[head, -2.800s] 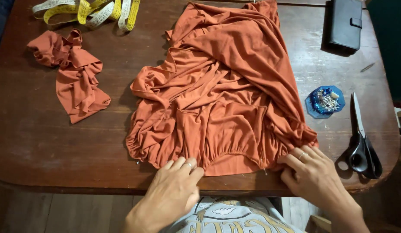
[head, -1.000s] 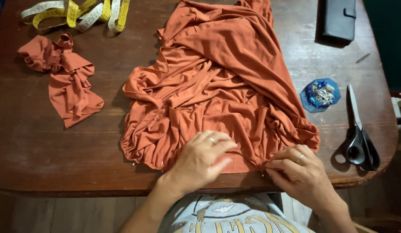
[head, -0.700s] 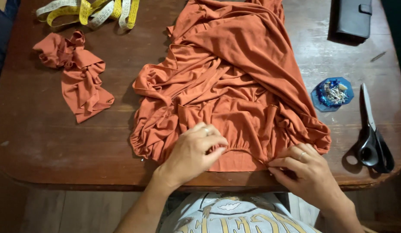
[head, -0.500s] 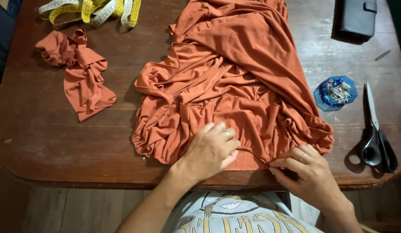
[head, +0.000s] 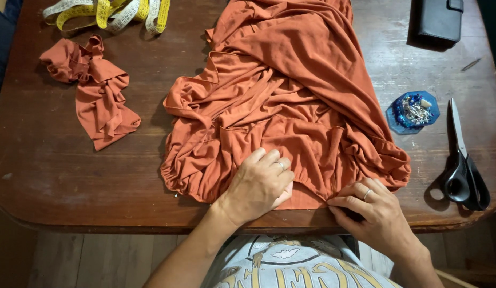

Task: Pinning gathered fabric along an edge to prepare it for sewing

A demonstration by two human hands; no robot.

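Fabric (head: 290, 101), rust-orange and bunched, lies spread across the wooden surface (head: 56, 176). The left hand (head: 258, 184) presses flat on its near hem, fingers open. The right hand (head: 373, 210) pinches the hem's edge, black scissors (head: 464, 170) lying well to its right.

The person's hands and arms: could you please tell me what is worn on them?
Both forearms are bare, with no sleeves in view. The left hand wears a slim ring on one finger, and the right hand wears a similar ring. No watch, bracelet or gloves show.
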